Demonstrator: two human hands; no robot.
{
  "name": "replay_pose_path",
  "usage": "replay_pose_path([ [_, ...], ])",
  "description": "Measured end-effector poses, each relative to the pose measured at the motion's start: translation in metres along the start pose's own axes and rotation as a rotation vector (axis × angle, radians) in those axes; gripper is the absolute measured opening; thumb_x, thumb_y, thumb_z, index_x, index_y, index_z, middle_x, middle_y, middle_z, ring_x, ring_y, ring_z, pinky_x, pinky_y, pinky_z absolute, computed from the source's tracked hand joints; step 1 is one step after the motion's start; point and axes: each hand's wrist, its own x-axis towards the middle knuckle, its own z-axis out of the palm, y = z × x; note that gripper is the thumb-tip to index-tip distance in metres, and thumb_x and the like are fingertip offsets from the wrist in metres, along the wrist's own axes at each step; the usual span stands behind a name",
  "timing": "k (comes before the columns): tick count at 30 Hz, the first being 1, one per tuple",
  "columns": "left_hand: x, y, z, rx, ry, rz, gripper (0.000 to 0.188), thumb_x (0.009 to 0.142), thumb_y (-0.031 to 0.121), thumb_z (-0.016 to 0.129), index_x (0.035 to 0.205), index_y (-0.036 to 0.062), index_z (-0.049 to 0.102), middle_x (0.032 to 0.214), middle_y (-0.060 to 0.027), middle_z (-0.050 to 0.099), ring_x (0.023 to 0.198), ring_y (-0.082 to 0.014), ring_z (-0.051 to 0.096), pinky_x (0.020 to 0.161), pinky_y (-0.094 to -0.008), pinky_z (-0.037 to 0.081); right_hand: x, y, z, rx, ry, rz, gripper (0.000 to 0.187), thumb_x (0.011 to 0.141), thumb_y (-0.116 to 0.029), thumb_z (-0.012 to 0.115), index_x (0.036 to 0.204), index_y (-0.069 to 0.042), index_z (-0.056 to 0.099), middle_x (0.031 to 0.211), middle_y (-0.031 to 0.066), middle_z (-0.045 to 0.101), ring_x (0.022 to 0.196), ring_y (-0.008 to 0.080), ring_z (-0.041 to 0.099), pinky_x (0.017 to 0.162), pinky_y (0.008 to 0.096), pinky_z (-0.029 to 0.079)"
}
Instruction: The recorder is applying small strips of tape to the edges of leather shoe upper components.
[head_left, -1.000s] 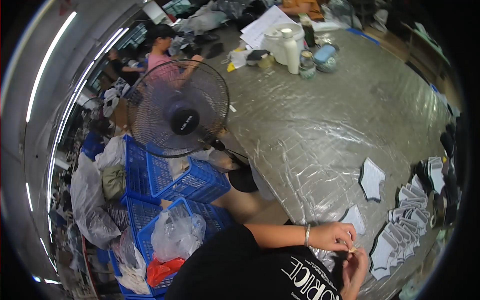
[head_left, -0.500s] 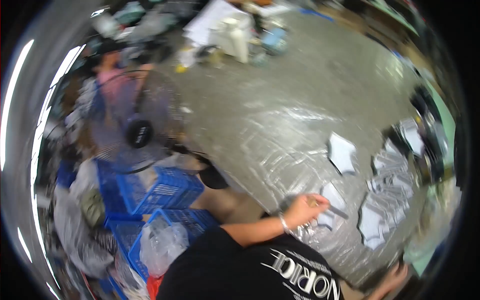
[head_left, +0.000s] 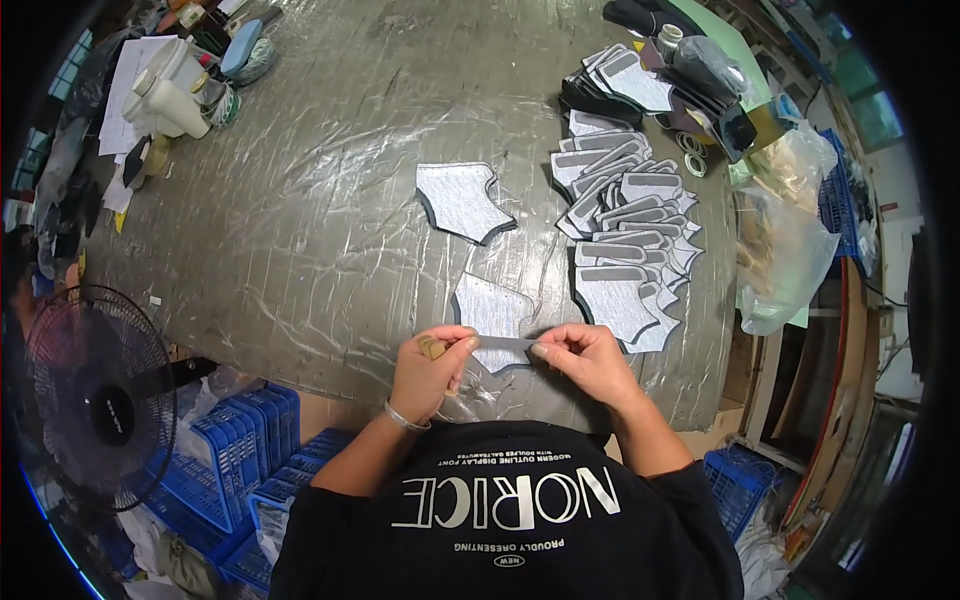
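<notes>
A short grey strip is stretched level between my two hands. My left hand pinches its left end; a tan wrap shows on a finger and a bracelet circles the wrist. At the other end, thumb and fingers of my right hand are closed on the strip. Just beneath lies a light grey fabric piece with curved cut-outs and dark edges. Farther off sits a small pile of similar fabric pieces. To the right, overlapping fabric pieces bearing dark grey rounded strips form a long row.
Plastic film covers the table. A fan and blue crates stand at the left. White containers are at the far left; a clear plastic bag hangs by the right edge, near tape rolls.
The view has swung to the right and steadied. My right hand, earlier low and apart from the left, now grips the strip's other end. Both hands are together over the near fabric piece.
</notes>
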Motion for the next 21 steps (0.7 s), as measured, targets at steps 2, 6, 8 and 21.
replay_pose_path([
  [2,0.002,0.005,-0.001,0.019,-0.015,-0.024,0.016,0.089,0.000,0.063,0.104,-0.0061,0.062,0.061,-0.0023,0.055,0.045,-0.0063,0.045,0.041,-0.0202,0.035,0.003,0.003,-0.002,0.047,-0.022,0.007,0.015,0.087,-0.013,0.071,0.089,0.002,0.070,0.070,-0.0040,0.061,0.064,0.0018,0.050,0.058,0.0185,0.041],
  [6,0.021,0.008,-0.009,0.551,-0.011,0.447,0.026,0.088,0.006,0.065,0.114,-0.0003,0.062,0.088,-0.0081,0.066,0.058,-0.0119,0.059,0.049,-0.0253,0.045,0.009,0.014,0.003,0.203,0.058,-0.075,0.013,0.090,-0.013,0.066,0.090,0.000,0.066,0.074,-0.0017,0.062,0.064,0.0028,0.052,0.059,0.0188,0.042],
  [8,0.029,0.015,-0.013,0.873,0.006,0.912,0.031,0.087,0.010,0.067,0.117,0.0028,0.062,0.101,-0.0090,0.067,0.063,-0.0153,0.064,0.053,-0.0279,0.049,0.013,0.009,0.001,0.330,0.117,-0.001,0.013,0.093,-0.013,0.063,0.090,-0.001,0.064,0.076,0.0005,0.063,0.063,0.0046,0.055,0.059,0.0191,0.044],
  [21,0.010,0.007,-0.014,1.578,-0.097,0.775,0.038,0.079,0.025,0.074,0.112,0.0097,0.064,0.122,-0.0047,0.060,0.063,-0.0191,0.064,0.056,-0.0290,0.050,0.041,0.003,0.022,0.165,0.025,0.053,0.020,0.095,-0.019,0.061,0.093,0.001,0.060,0.070,0.0011,0.061,0.055,0.0053,0.052,0.050,0.0198,0.042],
])
